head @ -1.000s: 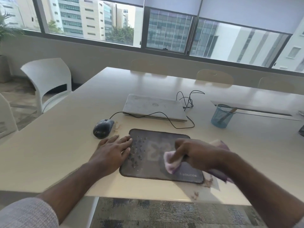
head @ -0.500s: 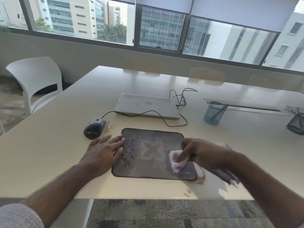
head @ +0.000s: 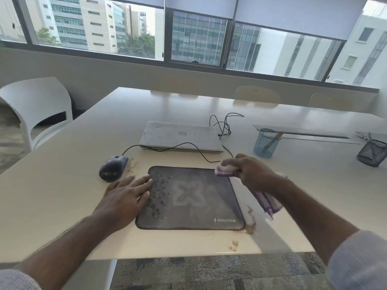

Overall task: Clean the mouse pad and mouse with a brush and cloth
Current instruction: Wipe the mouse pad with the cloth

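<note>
Left hand (head: 127, 195) flat, fingers spread, pressing mouse pad's (head: 194, 208) left edge. Right hand (head: 249, 171) grips bunched cloth (head: 225, 170) at pad's far right corner. Mouse (head: 113, 168) just beside on desk (head: 62, 185).

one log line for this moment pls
left hand flat on dark rectangular mouse pad | right hand grips pink-purple brush at far right corner | crumbs left side

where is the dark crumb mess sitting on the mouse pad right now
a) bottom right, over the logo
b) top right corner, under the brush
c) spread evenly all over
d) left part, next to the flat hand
d: the dark specks cluster on the left part of the mouse pad, just beside the fingers of the left hand lying flat on its edge, while the area round the logo looks mostly free of them.
</note>
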Demonstrator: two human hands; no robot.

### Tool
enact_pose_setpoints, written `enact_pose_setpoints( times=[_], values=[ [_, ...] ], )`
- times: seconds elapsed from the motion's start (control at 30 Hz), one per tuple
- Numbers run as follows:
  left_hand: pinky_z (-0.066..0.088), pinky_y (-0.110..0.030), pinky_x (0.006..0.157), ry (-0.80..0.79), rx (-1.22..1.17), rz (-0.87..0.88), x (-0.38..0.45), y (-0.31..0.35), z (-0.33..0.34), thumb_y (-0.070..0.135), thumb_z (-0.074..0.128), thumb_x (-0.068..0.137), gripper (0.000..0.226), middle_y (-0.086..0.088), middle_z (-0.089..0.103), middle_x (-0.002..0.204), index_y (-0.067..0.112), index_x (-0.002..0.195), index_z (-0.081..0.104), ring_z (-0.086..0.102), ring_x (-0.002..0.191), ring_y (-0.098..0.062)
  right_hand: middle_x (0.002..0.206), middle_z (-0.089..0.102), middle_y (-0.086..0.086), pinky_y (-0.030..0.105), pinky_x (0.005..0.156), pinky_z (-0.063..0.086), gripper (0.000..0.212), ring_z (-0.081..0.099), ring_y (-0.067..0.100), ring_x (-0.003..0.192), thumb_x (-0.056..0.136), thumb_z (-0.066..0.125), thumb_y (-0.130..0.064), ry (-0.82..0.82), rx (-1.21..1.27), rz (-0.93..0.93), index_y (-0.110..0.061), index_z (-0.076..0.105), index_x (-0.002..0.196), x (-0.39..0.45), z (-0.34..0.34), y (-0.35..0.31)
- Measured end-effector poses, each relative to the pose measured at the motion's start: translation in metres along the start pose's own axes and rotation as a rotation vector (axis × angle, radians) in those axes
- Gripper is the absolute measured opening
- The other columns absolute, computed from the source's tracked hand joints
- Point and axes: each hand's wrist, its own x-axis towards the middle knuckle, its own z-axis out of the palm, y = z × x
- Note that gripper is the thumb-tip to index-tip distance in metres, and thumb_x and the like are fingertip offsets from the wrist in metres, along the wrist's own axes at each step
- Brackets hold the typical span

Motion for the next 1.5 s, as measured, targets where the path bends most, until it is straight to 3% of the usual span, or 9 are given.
enact_pose_setpoints(
  times=[0.27,0.43,0.57,0.67,0.83,1.0,1.2,1.4,1.5],
  values=[
    [0.014,-0.035,0.12,0.006,0.024,-0.007,0.0,0.001,-0.002,0.052,0.022,0.103,0.05,0.028,0.018,0.158,0.044,0.152,0.025,0.014,0.15,-0.009,0.089,0.047,-0.011,0.028,0.086,0.043,0.047,0.058,0.02,0.103,0.089,0.051,-0.007,-0.235,-0.098,0.04,-0.03,0.065,0.127,0.01,0.015,-0.003],
    [0.016,-0.036,0.119,0.02,0.025,-0.012,0.0,0.003,0.0,0.051,0.026,0.102,0.05,0.026,0.022,0.157,0.042,0.152,0.028,0.017,0.149,-0.011,0.082,0.046,-0.018,0.02,0.069,0.034,0.043,0.051,0.013,0.094,0.089,0.056,-0.002,-0.38,-0.136,-0.047,-0.026,0.068,0.123,-0.021,0.0,-0.013],
    [0.016,-0.037,0.118,0.017,0.026,-0.013,0.0,0.004,0.0,0.05,0.026,0.102,0.05,0.025,0.023,0.157,0.042,0.152,0.028,0.018,0.149,-0.012,0.107,0.063,-0.01,0.015,0.072,0.034,0.045,0.05,0.01,0.093,0.089,0.055,0.0,-0.538,-0.16,-0.114,-0.023,0.068,0.124,-0.053,-0.013,-0.03],
    [0.016,-0.037,0.119,0.018,0.013,-0.013,0.0,0.004,0.0,0.05,0.027,0.102,0.05,0.024,0.024,0.157,0.042,0.151,0.029,0.019,0.149,-0.013,0.104,0.063,-0.012,0.016,0.074,0.036,0.045,0.053,0.01,0.093,0.087,0.054,-0.001,-0.65,-0.166,-0.151,-0.025,0.07,0.122,-0.061,-0.026,-0.035],
    [0.015,-0.035,0.119,0.025,0.039,-0.011,0.0,0.005,0.0,0.05,0.026,0.103,0.049,0.026,0.024,0.156,0.043,0.151,0.029,0.019,0.149,-0.011,0.091,0.046,-0.016,0.023,0.079,0.043,0.044,0.05,0.008,0.087,0.092,0.056,-0.006,-0.386,-0.059,-0.197,-0.032,0.066,0.126,-0.062,-0.012,-0.039],
    [0.016,-0.035,0.119,0.025,0.029,-0.013,0.0,0.003,0.0,0.05,0.027,0.103,0.049,0.025,0.024,0.156,0.042,0.151,0.029,0.02,0.149,-0.012,0.089,0.046,-0.019,0.012,0.071,0.035,0.039,0.047,0.003,0.085,0.093,0.055,-0.002,-0.494,-0.056,-0.142,-0.026,0.07,0.12,-0.077,-0.01,-0.035],
    [0.016,-0.036,0.12,0.03,0.024,-0.009,0.001,0.001,0.002,0.05,0.027,0.102,0.049,0.025,0.024,0.156,0.042,0.151,0.03,0.02,0.149,-0.013,0.085,0.043,-0.019,0.021,0.073,0.041,0.045,0.048,0.005,0.081,0.094,0.054,-0.004,-0.358,-0.126,-0.187,-0.037,0.067,0.121,-0.074,-0.021,-0.032],
    [0.016,-0.036,0.119,0.027,0.028,0.001,0.001,0.002,0.002,0.049,0.026,0.103,0.049,0.025,0.023,0.157,0.042,0.151,0.028,0.019,0.149,-0.013,0.086,0.046,-0.018,0.013,0.069,0.036,0.041,0.047,0.004,0.082,0.094,0.053,-0.001,-0.432,-0.094,-0.135,-0.03,0.072,0.116,-0.08,-0.017,-0.034],
    [0.016,-0.036,0.119,0.033,0.018,-0.001,0.0,0.002,0.002,0.049,0.027,0.103,0.049,0.025,0.023,0.157,0.042,0.151,0.029,0.019,0.149,-0.013,0.084,0.046,-0.017,0.024,0.075,0.041,0.046,0.049,0.008,0.082,0.091,0.052,-0.001,-0.37,-0.189,-0.152,-0.035,0.071,0.116,-0.078,-0.029,-0.032]
  ],
)
